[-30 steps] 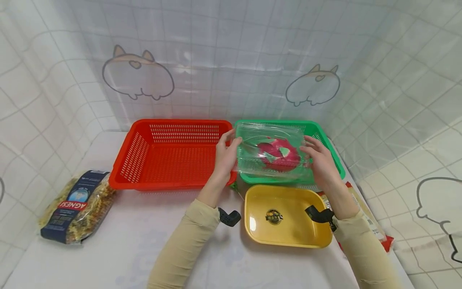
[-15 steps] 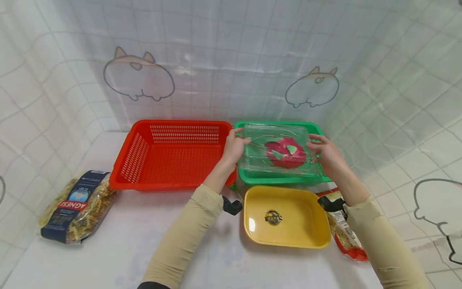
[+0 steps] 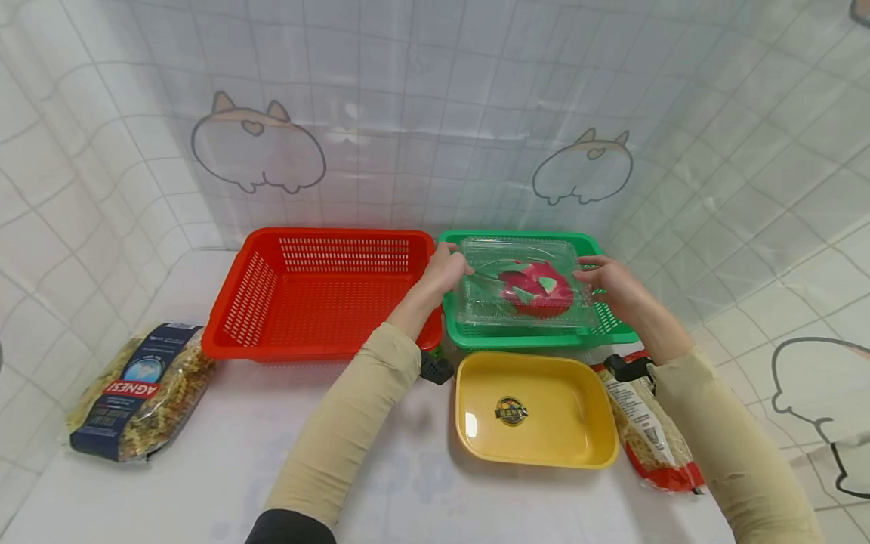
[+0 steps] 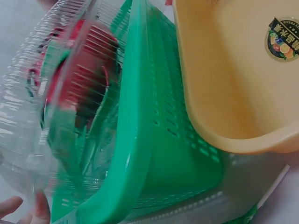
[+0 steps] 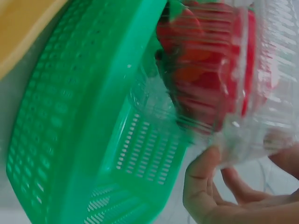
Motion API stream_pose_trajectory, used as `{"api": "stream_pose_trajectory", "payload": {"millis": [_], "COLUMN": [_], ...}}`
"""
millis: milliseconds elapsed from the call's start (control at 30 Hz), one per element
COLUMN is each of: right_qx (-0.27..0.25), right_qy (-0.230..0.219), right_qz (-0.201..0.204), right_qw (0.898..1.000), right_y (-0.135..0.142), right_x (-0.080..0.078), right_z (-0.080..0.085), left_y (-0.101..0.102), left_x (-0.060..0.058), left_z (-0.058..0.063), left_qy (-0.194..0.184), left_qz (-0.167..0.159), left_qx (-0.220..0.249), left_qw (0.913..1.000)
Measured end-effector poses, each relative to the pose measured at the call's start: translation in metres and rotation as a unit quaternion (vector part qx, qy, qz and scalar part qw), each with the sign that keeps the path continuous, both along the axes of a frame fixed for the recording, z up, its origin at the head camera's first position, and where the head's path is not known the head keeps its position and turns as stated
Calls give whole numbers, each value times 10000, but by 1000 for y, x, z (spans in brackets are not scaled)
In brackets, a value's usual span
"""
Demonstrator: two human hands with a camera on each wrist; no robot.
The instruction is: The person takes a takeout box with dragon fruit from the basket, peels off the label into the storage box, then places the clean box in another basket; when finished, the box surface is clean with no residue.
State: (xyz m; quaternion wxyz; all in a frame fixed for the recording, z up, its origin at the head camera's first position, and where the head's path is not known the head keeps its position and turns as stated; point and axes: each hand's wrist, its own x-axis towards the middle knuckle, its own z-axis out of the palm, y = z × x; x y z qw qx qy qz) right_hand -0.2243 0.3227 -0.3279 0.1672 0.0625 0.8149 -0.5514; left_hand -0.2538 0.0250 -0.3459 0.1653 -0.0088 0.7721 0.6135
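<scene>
A clear plastic clamshell box [image 3: 479, 310] holding a pink dragon fruit [image 3: 537, 291] is over the green basket [image 3: 537, 341] in the head view. My left hand [image 3: 445, 270] holds the box by its left end, thumb over the top edge. At the opposite end my right hand [image 3: 615, 283] grips it with thumb and fingers. In the right wrist view the fingertips [image 5: 205, 161] press against the box's lower corner, with the basket's slotted wall beside it. From the left wrist, the box overlaps the green rim [image 4: 133, 107], and only some fingers [image 4: 39, 210] show.
A red basket [image 3: 326, 351] stands directly left of the green one. In front is a yellow tray [image 3: 537, 438] with a round sticker. One pasta bag [image 3: 139, 393] lies at far left; a red-ended food bag [image 3: 652, 431] lies partly under my right forearm.
Both hands and the box have shifted right, then lowered slightly toward the green basket. My right forearm has swung outward, uncovering more of the red-ended bag.
</scene>
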Motion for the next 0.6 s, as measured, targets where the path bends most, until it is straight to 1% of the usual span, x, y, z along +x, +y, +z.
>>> {"api": "stream_pose_trajectory", "payload": {"millis": [133, 200, 267, 333, 400, 467, 533, 600], "right_qx": [42, 53, 109, 238, 378, 505, 595, 640], "right_qy": [-108, -159, -222, -287, -368, -431, -513, -622], "right_qz": [121, 193, 271, 385, 453, 578, 699, 818], "right_qw": [9999, 9997, 9993, 9986, 9976, 9961, 9945, 9927], "right_y": [8, 12, 15, 17, 18, 20, 21, 22], "right_x": [-7, -11, -15, -18, -22, -26, -29, -33], "right_z": [-3, -5, -7, -9, -11, -13, -14, -15], "left_y": [4, 6, 8, 10, 12, 14, 16, 17], "left_x": [-5, -7, -9, -12, -13, -15, -18, -21], "left_z": [-2, -3, -3, -2, -1, 0, 1, 1], "left_qy": [-144, -245, -279, -263, -246, -246, -281, -362], "left_qz": [-94, -163, -216, -315, -474, -654, -826, -946], "left_qx": [51, -9, -217, -571, -982, -1285, -1487, -1534], "left_qw": [9998, 9996, 9991, 9975, 9937, 9893, 9850, 9830]}}
